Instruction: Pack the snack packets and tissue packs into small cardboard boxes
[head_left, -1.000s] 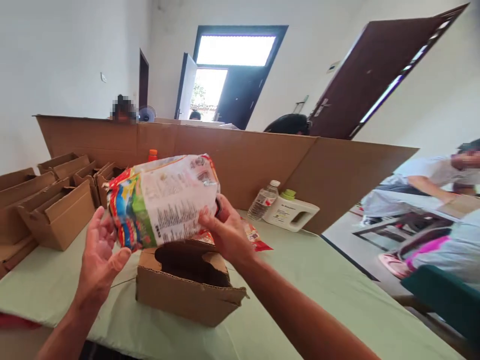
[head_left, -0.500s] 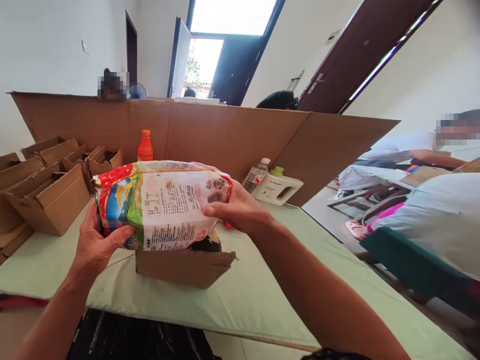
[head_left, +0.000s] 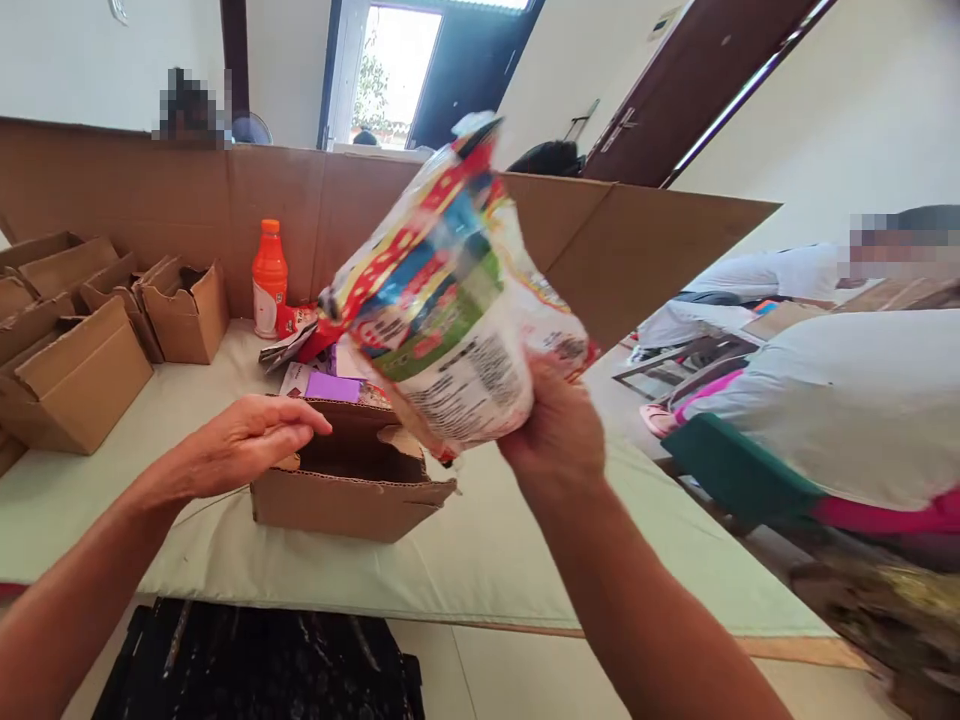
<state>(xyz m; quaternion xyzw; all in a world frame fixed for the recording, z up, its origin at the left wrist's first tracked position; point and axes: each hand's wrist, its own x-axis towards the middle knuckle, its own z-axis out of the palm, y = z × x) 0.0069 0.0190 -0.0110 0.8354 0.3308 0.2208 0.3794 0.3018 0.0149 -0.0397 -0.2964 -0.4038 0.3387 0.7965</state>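
Note:
A printed plastic bag [head_left: 442, 330], red, blue, green and white, is held up and tilted in my right hand [head_left: 559, 420], thumb and fingers gripping its lower right side. Below and to its left is a cardboard box [head_left: 337, 505] with an open top and a torn rim. My left hand [head_left: 255, 440] is over the box's left edge, fingers stretched out and holding nothing. Whether it touches the rim I cannot tell. Behind the box lie a purple item [head_left: 334, 387] and several red and white packets [head_left: 300, 325], partly hidden by the bag.
An orange bottle [head_left: 269, 275] stands against the cardboard screen [head_left: 281, 185] at the back. Several cardboard boxes [head_left: 82, 385] crowd the left of the pale green tabletop [head_left: 202, 550]. To the right, a person in light clothing [head_left: 877, 410] sits beyond the table edge.
My left hand has let go of the bag and come to the box's left side. My right hand has raised and tilted the bag up to the right. The view has shifted.

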